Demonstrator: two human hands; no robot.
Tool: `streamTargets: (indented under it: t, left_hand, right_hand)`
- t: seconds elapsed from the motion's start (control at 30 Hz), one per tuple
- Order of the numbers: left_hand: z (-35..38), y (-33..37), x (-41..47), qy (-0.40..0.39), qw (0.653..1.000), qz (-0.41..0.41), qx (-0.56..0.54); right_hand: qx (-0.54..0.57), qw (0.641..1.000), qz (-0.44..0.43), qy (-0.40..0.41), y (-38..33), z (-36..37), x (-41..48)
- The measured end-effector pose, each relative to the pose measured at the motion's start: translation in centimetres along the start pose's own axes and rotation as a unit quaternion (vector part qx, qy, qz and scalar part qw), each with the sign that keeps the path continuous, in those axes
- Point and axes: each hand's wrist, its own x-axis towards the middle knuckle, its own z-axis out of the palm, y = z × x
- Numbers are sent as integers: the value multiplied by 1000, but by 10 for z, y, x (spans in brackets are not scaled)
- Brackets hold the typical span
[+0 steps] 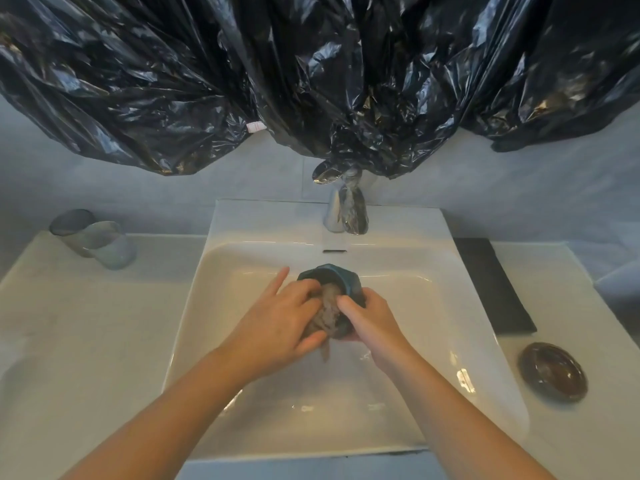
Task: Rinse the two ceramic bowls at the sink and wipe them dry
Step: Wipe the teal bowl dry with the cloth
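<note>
Left hand (277, 320): fingers bunched on the cloth (329, 306), pressing it into the teal bowl (346, 285), held tilted over the sink (242, 220). Right hand (370, 323): fingers clasp the bowl's wall. Brown bowl (553, 372): on the desk (571, 323). Ceramic: stiff, brittle, probably slick when wet; best gripped across rim and base.

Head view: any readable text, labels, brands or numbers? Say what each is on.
On the black plastic sheeting, a white tag with red print: too blurred to read.
No other text: none shows on the teal ceramic bowl, the grey-brown cloth, the brown glazed bowl, the chrome tap or the white sink.
</note>
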Motion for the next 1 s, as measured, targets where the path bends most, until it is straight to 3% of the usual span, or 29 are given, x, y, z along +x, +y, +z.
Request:
streamTargets:
  t: [0.13, 0.27, 0.37, 0.47, 0.57, 0.67, 0.77, 0.87, 1.0]
  left_hand:
    - [0, 11, 11, 4, 994, -7, -105]
    - [16, 10, 20, -15, 1000, 16, -14]
    - [30, 14, 30, 19, 999, 23, -37]
    - [37, 14, 29, 29, 995, 45, -80]
    - [39, 16, 27, 22, 991, 83, -104]
    - [42, 17, 32, 4, 989, 73, -132]
    - [49, 18, 36, -7, 978, -8, -208]
    - [54, 22, 37, -9, 930, -93, -356]
    - [54, 24, 46, 51, 807, -178, -561]
  right_hand:
    - [-5, 1000, -15, 19, 0, -8, 2]
    - [16, 999, 8, 38, 4, -9, 4]
    - [1, 999, -3, 42, 9, -12, 4]
    - [81, 994, 38, -66, 11, -23, 11]
    - [254, 936, 136, -202, 11, -38, 24]
    - [318, 904, 172, -230, 17, -39, 35]
    - [317, 915, 138, -208, 22, -29, 43]
    - [261, 947, 81, -171, 24, -23, 49]
    - [150, 978, -79, -122, 31, -13, 59]
